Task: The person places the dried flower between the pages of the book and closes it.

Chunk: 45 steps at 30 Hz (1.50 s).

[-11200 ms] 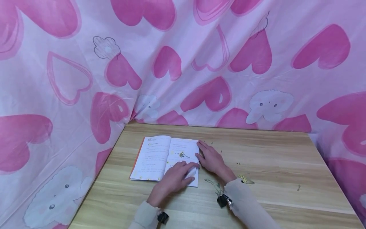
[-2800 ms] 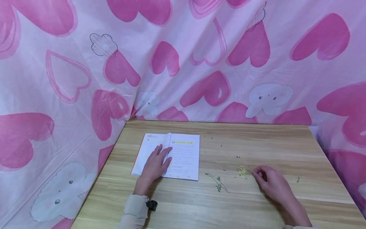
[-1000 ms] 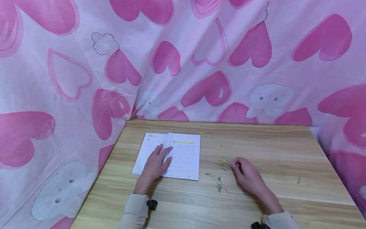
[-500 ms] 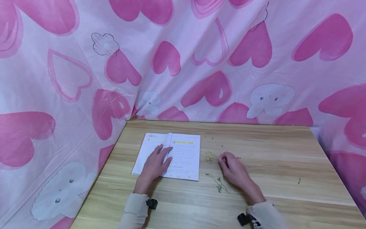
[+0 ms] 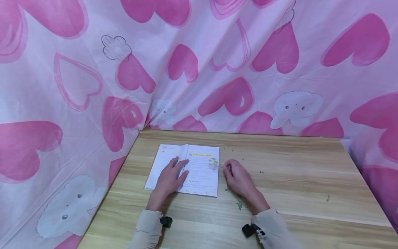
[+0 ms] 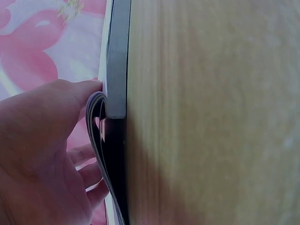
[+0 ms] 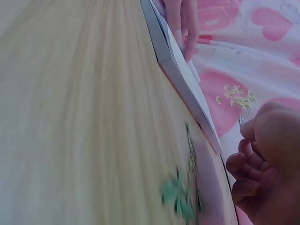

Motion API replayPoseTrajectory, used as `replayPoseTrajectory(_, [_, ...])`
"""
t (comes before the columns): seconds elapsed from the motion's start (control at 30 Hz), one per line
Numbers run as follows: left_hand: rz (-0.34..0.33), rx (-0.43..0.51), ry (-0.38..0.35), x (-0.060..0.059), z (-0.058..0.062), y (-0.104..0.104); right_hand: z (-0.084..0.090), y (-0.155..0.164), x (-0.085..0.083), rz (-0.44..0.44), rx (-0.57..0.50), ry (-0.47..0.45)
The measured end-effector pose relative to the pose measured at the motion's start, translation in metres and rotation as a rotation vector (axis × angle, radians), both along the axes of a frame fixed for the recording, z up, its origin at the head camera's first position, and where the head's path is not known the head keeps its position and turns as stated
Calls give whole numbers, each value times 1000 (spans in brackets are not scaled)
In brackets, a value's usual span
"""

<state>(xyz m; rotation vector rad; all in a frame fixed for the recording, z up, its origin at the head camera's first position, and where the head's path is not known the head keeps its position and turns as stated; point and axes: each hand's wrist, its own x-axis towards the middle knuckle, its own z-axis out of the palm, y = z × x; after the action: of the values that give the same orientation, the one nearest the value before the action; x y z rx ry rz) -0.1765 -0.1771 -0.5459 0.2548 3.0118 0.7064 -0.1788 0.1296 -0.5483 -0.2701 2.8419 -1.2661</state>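
Pinching the flower (image 5: 213, 163) by its thin stem, my right hand (image 5: 237, 180) holds the pale yellow head just over the right page of the book (image 5: 200, 169). It looks weightless and brittle, so I judge the stem the only safe hold. My left hand (image 5: 169, 178) lies flat on the book, fingers straight. A green sprig (image 5: 237, 200) lies right of the book, by my right wrist.

- Wooden desk (image 5: 295, 180) carries everything.
- Open book (image 5: 199, 173) lies flat under the left hand (image 5: 169, 180).
- Green sprig (image 5: 237, 200) lies beside the right hand (image 5: 239, 180).
- Small plant bits scattered right of both hands.
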Motion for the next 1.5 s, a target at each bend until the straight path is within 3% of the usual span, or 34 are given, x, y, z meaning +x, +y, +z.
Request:
replayPoseTrajectory(0.47, [30, 18, -31, -2, 0, 0, -5, -41, -17, 9, 69, -2])
replayPoseTrajectory(0.87, [48, 31, -2, -4, -3, -1, -11, -55, -28, 2, 141, -19])
replayPoseTrajectory(1.07, [64, -22, 4, -5, -1, -1, -7, -61, -29, -13, 146, -36])
replayPoseTrajectory(1.5, [71, -45, -25, -7, 1, -1, -6, -64, -33, 8, 164, -74])
